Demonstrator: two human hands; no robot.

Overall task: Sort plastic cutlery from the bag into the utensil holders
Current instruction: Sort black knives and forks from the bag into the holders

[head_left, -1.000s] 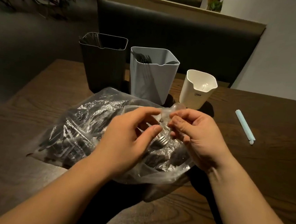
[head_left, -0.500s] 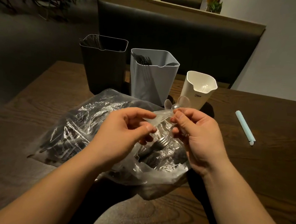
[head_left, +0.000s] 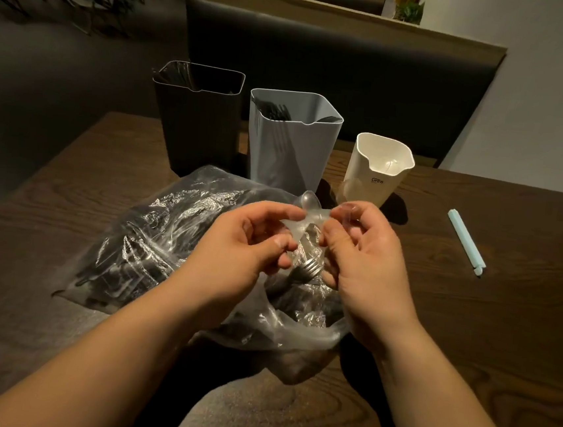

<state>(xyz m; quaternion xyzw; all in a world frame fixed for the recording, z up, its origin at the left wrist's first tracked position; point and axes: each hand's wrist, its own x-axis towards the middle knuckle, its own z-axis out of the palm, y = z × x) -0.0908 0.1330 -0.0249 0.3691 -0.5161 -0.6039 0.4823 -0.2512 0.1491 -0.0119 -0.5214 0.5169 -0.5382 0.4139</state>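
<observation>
A clear plastic bag (head_left: 153,245) full of dark cutlery lies on the wooden table. Above its open mouth my left hand (head_left: 235,250) and my right hand (head_left: 364,266) both pinch clear plastic spoons (head_left: 307,216), whose bowls stick up between my fingertips. A fork head (head_left: 311,267) shows in the bag just below my hands. Behind the bag stand three holders: a black one (head_left: 195,126) at the left, a grey one (head_left: 290,145) with dark forks inside, and a small white one (head_left: 373,174) at the right.
A pale blue bag clip (head_left: 465,241) lies on the table to the right. A dark padded bench back (head_left: 338,70) rises behind the holders. The table's near edge runs under my forearms.
My hands have lifted the clear spoons a little out of the bag and drawn slightly apart, so the spoons now spread between my fingertips.
</observation>
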